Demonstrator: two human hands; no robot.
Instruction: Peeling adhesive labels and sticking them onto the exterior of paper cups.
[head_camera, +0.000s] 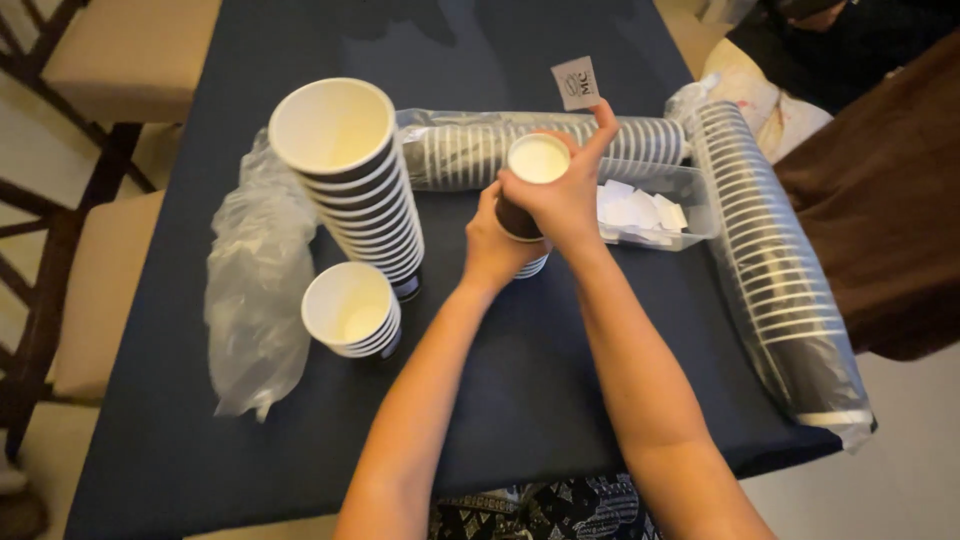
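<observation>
A dark paper cup (533, 175) with a white interior is held upright above the middle of the bench (540, 380), which is covered in dark blue cloth. The cup is clamped at its upper wall by the right hand (562, 195); a small white square sticker (577, 83) is carried on the raised tip of that hand's index finger. The lower part of the cup is gripped by the left hand (495, 240), with the fingers closed around it.

A shallow clear tray (690, 210) holding loose white stickers is located just beside the right hand. Behind the hands, a sleeve of nested cups (470, 150) in clear wrap is laid on its side. A second wrapped sleeve (775, 280) lies along the right edge of the bench. To the left, a tall leaning stack of cups (360, 185) and a short stack (350, 310) are positioned, with an empty plastic wrapper (255, 300) beside them.
</observation>
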